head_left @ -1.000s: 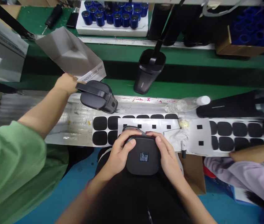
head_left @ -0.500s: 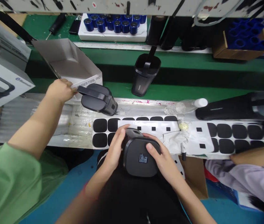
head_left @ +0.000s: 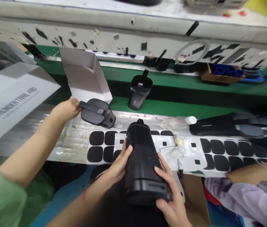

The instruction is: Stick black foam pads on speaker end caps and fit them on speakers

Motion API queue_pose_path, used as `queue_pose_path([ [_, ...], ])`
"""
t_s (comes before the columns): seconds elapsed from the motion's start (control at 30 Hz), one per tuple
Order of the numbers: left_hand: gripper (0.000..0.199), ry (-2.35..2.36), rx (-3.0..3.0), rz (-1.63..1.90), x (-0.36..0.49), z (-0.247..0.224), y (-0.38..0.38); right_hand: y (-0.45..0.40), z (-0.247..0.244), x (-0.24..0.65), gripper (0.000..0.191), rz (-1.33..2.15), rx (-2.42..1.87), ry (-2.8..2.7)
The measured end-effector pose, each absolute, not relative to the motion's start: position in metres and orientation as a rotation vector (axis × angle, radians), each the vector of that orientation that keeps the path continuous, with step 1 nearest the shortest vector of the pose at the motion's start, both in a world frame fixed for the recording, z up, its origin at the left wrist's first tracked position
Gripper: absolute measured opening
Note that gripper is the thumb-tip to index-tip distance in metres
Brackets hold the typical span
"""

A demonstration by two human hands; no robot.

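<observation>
A black portable speaker (head_left: 141,157) is held between my two hands, its handle end pointing away from me and its base toward my body. My left hand (head_left: 120,160) presses along its left side with the fingers up near the middle. My right hand (head_left: 171,189) wraps the right side and the lower corner by the base. Beyond the speaker lie sheets of black square stickers (head_left: 97,154) on the bench edge. A crumpled white cloth or paper (head_left: 171,154) and a black marker (head_left: 180,168) rest to the right.
At left, a co-worker's hand (head_left: 68,108) is by another speaker (head_left: 97,113) and an open box (head_left: 86,75). A further speaker (head_left: 139,91) stands on the green belt (head_left: 171,107). Right are a bottle (head_left: 176,122), a lying speaker (head_left: 213,124) and another person's forearm (head_left: 253,171).
The speaker has been turned from its base facing up to lying lengthwise, showing its long side. My right hand has shifted toward the base end. The camera view has tilted upward.
</observation>
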State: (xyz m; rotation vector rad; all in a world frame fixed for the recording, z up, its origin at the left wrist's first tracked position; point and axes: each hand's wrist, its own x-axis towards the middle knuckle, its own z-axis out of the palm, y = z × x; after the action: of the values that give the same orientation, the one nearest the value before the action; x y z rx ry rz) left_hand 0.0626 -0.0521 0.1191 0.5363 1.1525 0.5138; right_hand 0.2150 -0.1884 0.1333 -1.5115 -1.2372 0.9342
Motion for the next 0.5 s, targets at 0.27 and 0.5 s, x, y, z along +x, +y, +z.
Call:
queue_pose_path([
  [0.27, 0.110, 0.866, 0.794, 0.580, 0.067, 0.147, -0.051, -0.178, 0.160, 0.231, 0.070, 1.210, -1.668, -1.017],
  [0.5, 0.110, 1.044, 1.357, 0.506, 0.063, 0.175, -0.056, -0.141, 0.179, 0.215, 0.131, 1.524, -1.480, -0.544],
])
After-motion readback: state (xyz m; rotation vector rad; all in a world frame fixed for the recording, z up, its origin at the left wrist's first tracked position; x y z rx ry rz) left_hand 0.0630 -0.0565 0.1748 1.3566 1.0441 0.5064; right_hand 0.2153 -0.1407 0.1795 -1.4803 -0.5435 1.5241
